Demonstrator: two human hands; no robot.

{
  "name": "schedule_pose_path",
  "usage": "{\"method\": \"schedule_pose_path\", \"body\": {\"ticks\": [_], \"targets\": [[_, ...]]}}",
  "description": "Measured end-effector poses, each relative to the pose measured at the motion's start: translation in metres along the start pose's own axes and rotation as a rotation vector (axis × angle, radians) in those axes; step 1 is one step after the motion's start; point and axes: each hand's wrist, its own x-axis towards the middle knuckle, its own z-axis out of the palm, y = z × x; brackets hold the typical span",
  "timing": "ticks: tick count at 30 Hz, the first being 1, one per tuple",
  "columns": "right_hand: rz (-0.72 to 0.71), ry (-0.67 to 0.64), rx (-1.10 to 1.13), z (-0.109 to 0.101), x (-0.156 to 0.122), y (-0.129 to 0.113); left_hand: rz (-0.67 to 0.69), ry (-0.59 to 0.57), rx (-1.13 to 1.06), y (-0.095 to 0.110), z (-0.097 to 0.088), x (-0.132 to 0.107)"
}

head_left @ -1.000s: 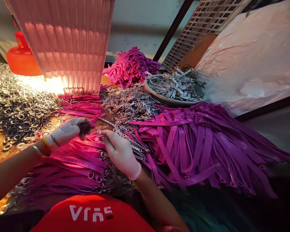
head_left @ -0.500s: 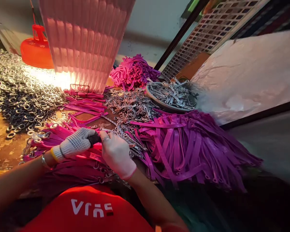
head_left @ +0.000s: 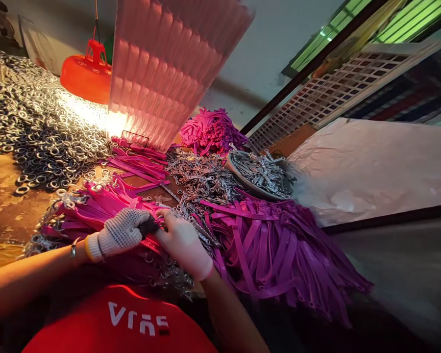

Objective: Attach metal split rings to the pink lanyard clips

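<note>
My left hand [head_left: 122, 231], in a white dotted knit glove, is closed round a small dark object. My right hand [head_left: 183, 241], in a thin pale glove, touches it fingertip to fingertip, pinched on something too small to make out. Both hands rest on a heap of pink straps with metal rings [head_left: 95, 208]. A big pile of purple straps [head_left: 279, 245] lies right of my right hand. Loose metal clasps [head_left: 202, 179] lie just beyond the hands.
A mass of metal rings [head_left: 40, 132] covers the table's left. A bowl of metal clasps [head_left: 260, 174] stands behind the purple pile, with another pink bundle [head_left: 211, 130] further back. A ribbed pink lampshade [head_left: 165, 68], an orange lamp [head_left: 86, 73] and a plastic sheet [head_left: 371, 166] surround the work area.
My two hands have come together: the left moved right to meet the right above the pink straps. The view has swung up and to the right.
</note>
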Motion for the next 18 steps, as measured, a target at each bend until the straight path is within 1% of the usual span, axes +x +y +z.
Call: {"method": "schedule_pose_path", "body": {"ticks": [2,3,6,8,10,11,12,13,14,15,16,17,18], "targets": [[-0.027,-0.013,-0.118,0.009,0.003,0.001,-0.021,-0.001,0.059,0.001,0.001,-0.004],[-0.057,0.001,-0.193,0.014,0.002,0.003,-0.029,0.000,0.081,0.002,0.002,-0.006],[-0.191,0.102,-0.396,0.027,-0.002,0.007,0.012,-0.022,0.117,0.005,0.004,-0.008],[-0.281,0.186,-0.465,0.027,-0.005,0.010,0.083,-0.043,0.136,0.007,0.004,-0.004],[-0.336,0.269,-0.479,0.020,-0.006,0.013,0.159,-0.073,0.172,0.010,-0.003,0.004],[-0.343,0.306,-0.466,0.015,-0.006,0.016,0.194,-0.092,0.195,0.011,-0.011,0.009],[-0.335,0.337,-0.443,0.010,-0.006,0.019,0.224,-0.108,0.235,0.013,-0.021,0.014],[-0.308,0.360,-0.414,0.005,-0.005,0.023,0.244,-0.099,0.305,0.014,-0.035,0.019],[-0.262,0.374,-0.383,0.001,-0.005,0.027,0.249,-0.073,0.399,0.015,-0.051,0.023],[-0.202,0.378,-0.349,-0.002,-0.005,0.030,0.245,-0.022,0.530,0.015,-0.068,0.026],[-0.139,0.376,-0.315,-0.005,-0.005,0.033,0.219,0.053,0.677,0.014,-0.086,0.027],[-0.089,0.361,-0.284,-0.006,-0.006,0.035,0.184,0.085,0.804,0.011,-0.103,0.027],[-0.061,0.332,-0.263,-0.006,-0.007,0.035,0.146,0.090,0.906,0.008,-0.117,0.027]]}}
